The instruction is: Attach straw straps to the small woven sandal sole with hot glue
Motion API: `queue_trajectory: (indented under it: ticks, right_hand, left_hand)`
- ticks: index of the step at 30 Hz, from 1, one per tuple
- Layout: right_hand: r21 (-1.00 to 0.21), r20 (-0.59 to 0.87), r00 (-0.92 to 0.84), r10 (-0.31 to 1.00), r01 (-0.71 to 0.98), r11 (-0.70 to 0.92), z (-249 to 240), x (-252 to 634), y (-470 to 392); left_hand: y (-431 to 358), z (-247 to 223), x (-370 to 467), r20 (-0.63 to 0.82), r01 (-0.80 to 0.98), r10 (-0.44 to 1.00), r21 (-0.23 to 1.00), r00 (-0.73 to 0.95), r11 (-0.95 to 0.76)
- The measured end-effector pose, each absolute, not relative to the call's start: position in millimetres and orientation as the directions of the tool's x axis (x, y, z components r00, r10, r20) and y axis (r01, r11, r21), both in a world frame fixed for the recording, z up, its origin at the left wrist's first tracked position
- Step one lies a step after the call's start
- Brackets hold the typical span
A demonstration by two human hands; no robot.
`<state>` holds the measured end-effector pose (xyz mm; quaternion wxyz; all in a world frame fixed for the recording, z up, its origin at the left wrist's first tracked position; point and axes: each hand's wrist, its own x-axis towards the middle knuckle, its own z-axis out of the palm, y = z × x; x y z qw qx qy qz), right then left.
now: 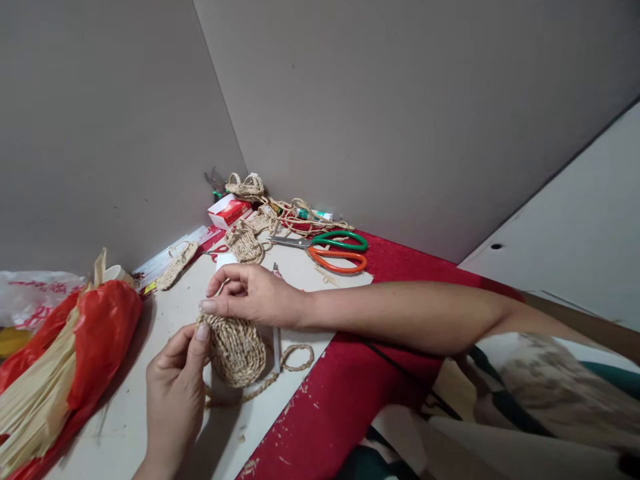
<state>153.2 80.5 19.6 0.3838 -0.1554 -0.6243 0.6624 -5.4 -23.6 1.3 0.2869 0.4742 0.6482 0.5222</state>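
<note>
My left hand [177,373] pinches the upper left edge of a woven straw sole [237,353], an oval of coiled, braided straw, between thumb and fingers. Just above that edge is my right hand [255,293], its fingers curled and its thumb close to the rim. What the right fingers grip is too small to make out. A braided straw cord [257,390] trails below the sole and ends in a loop [297,358] on the white board. Beside the sole, partly behind my right wrist, lies a thin pale stick-like tool [277,350].
Large scissors [340,250] with green and orange handles lie beyond my right wrist. Woven straw pieces [245,241], tangled cord [310,213] and a red-white box [230,211] crowd the corner. At left, a red plastic bag [107,327] holds straw strips [45,400]. Grey panels rise behind.
</note>
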Motion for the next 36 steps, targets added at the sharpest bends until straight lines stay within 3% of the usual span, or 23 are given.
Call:
queue_trajectory:
  ticks: [9, 16, 21, 27, 36]
  right_hand:
    - [-0.919, 0.391, -0.660, 0.642, -0.241, 0.312, 18.8, 156.1, 76.8]
    - [-0.962, 0.271, -0.710, 0.650, -0.219, 0.162, 25.2, 158.9, 82.8]
    - [-0.947, 0.321, -0.702, 0.636, -0.218, 0.237, 22.6, 160.2, 85.3]
    - [-0.935, 0.352, -0.740, 0.573, -0.251, 0.250, 15.8, 157.8, 80.3]
    - [-0.946, 0.302, -0.814, 0.497, -0.191, 0.261, 24.8, 163.7, 79.7]
  left_hand:
    - [-28.5, 4.7, 1.1, 0.230, 0.477, 0.918, 0.878, -0.322, -0.053]
    - [-32.5, 2.6, 1.4, 0.270, 0.436, 0.846, 0.899, -0.460, -0.050]
    - [-29.2, 3.9, 0.3, 0.335, 0.383, 0.702, 0.919, -0.628, -0.096]
    - [-25.9, 6.6, -6.7, 0.274, 0.321, 0.756, 0.943, -0.594, -0.090]
    - [-28.0, 15.2, -1.2, 0.294, 0.416, 0.756, 0.909, -0.585, -0.032]
